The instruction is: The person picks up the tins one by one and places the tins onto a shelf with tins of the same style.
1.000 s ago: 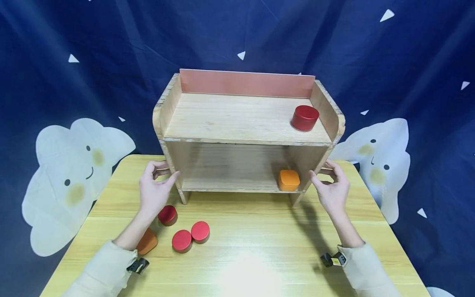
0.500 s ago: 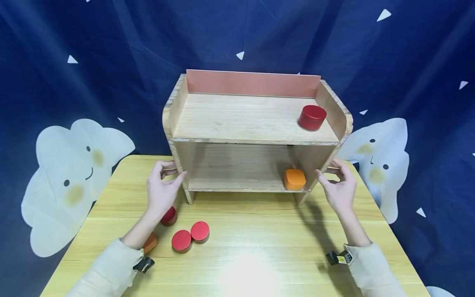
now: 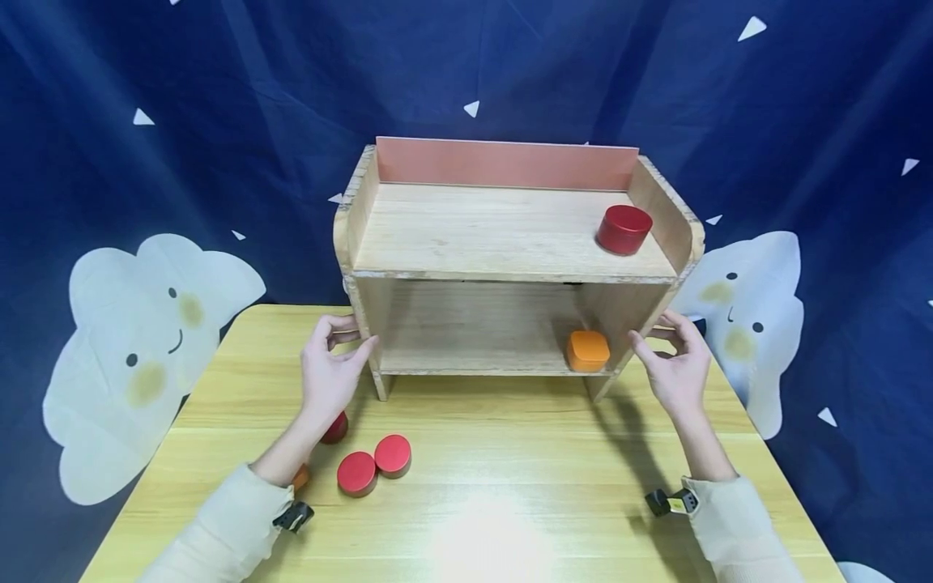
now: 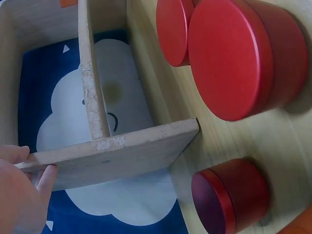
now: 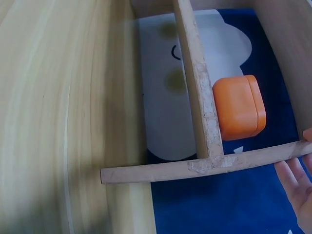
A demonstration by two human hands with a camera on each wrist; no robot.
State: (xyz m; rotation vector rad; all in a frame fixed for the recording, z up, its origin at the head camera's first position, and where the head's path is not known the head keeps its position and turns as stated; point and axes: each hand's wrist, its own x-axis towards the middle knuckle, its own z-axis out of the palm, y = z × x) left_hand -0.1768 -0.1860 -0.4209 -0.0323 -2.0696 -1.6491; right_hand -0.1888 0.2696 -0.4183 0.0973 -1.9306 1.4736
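A two-tier wooden shelf (image 3: 496,231) with a pink back board stands upright at the back of the table. My left hand (image 3: 331,372) grips its left side panel (image 4: 131,151), thumb on the front edge and fingers round the outer face. On the opposite side, my right hand (image 3: 678,368) pinches the right side panel (image 5: 195,168) the same way. Toward the right of the top tier sits a round red tin (image 3: 624,229). An orange rounded-square box (image 3: 587,351) rests on the lower tier, near the right panel.
Two red tins, one left (image 3: 357,474) and one right (image 3: 394,456), lie side by side on the wooden table (image 3: 510,437). A third red tin (image 3: 335,429) and an orange piece (image 3: 300,478) are partly hidden behind my left forearm. A blue curtain (image 3: 466,65) hangs behind.
Both hands have moved the shelf to the right, with the tin and orange box riding along on it. My left forearm now covers more of the orange piece and the third tin.
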